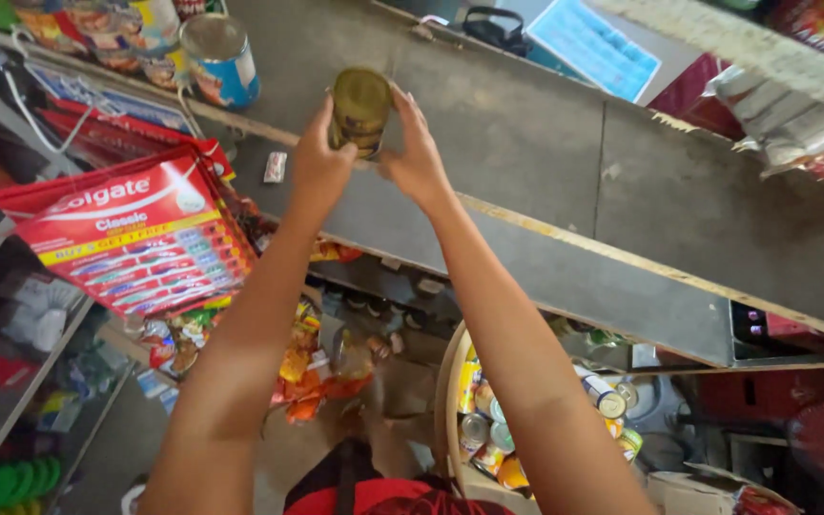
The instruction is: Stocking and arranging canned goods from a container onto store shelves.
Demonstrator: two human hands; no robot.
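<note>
A cramped shop: near, a basket [450,381] of tins; further out, the left hand [319,164] and right hand [419,157] press around a gold can [360,107] above the grey table [545,162]. Its smooth sides could slip and drop.

Both bare arms stretch up and forward, nearly straight. The left hand [319,164] and right hand [419,157] face each other, palms inward, fingers [402,100] curled and pressing from opposite sides.
</note>
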